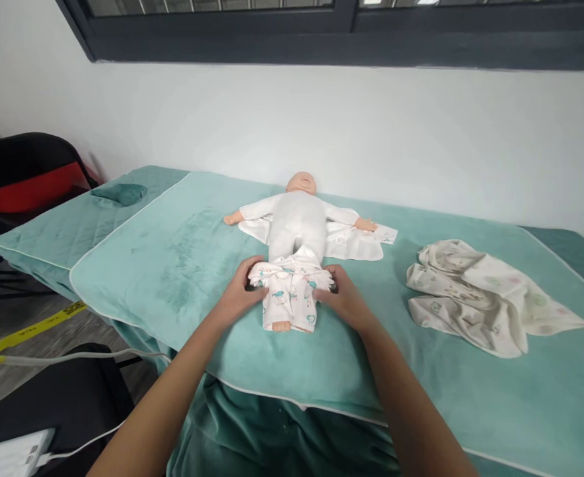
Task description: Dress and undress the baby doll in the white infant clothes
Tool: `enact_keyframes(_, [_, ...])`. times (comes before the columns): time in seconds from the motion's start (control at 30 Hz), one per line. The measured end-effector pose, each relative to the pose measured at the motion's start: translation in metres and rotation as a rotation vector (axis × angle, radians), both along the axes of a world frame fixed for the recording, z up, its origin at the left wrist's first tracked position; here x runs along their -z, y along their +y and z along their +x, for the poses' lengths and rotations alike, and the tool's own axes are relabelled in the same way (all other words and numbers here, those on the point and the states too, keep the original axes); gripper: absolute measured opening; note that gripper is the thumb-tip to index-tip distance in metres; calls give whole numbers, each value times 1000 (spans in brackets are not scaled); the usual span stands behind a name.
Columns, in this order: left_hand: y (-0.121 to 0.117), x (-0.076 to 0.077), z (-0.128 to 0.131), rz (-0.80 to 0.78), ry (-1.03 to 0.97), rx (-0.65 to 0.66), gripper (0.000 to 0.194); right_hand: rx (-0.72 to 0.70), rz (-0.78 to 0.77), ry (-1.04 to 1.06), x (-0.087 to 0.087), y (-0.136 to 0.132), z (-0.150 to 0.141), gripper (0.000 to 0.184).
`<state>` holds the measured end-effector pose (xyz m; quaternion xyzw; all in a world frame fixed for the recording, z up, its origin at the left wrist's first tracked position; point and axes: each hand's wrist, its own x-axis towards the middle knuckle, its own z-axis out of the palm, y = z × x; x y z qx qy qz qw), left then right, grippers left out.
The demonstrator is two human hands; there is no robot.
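Observation:
A baby doll with a white cloth body lies on its back, head toward the wall and arms spread. Small white pants with a teal print are around its lower legs, and toes show at one leg opening. At the left side of the waistband, my left hand grips the bunched fabric between thumb and fingers. My right hand pinches the opposite side of the same pants. Spread beneath the doll's back and arms is a white printed baby shirt, partly hidden by the body.
A crumpled cream patterned cloth lies to the right on the green padded bed. On the left are a black and red chair and a dark seat bearing a white device with a cable. A white wall rises behind.

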<state>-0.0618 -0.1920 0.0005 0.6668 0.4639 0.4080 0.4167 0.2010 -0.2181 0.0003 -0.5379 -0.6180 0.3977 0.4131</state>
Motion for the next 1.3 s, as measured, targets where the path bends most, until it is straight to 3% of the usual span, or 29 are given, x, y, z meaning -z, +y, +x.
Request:
enact_keyframes(0.17, [-37, 5, -6, 123, 282, 236, 112, -127, 181, -184, 11, -37, -1, 115])
enact_keyframes(0.23, [-44, 7, -1, 151, 350, 258, 123, -120, 247, -262, 16, -44, -4, 125])
enact_keyframes(0.3, [-45, 8, 7, 184, 389, 206, 121, -77, 273, -308, 19, -47, -8, 126])
enact_keyframes(0.47, [-42, 10, 20, 295, 432, 89, 99, 31, 314, -328, 20, -47, -16, 113])
enact_keyframes(0.67, [-35, 15, 23, 351, 383, 3, 90, 111, 292, -246, 16, -40, -22, 97])
enact_keyframes(1.0, [-20, 16, 27, 292, 253, -24, 97, 124, 167, -154, 10, -27, -24, 75])
enact_keyframes(1.13, [-24, 16, 29, 243, 291, -52, 91, 136, 124, -161, 10, -30, -24, 65])
enact_keyframes(1.3, [-34, 3, 32, 92, 283, -47, 75, 66, 33, -130, 2, -34, -23, 45])
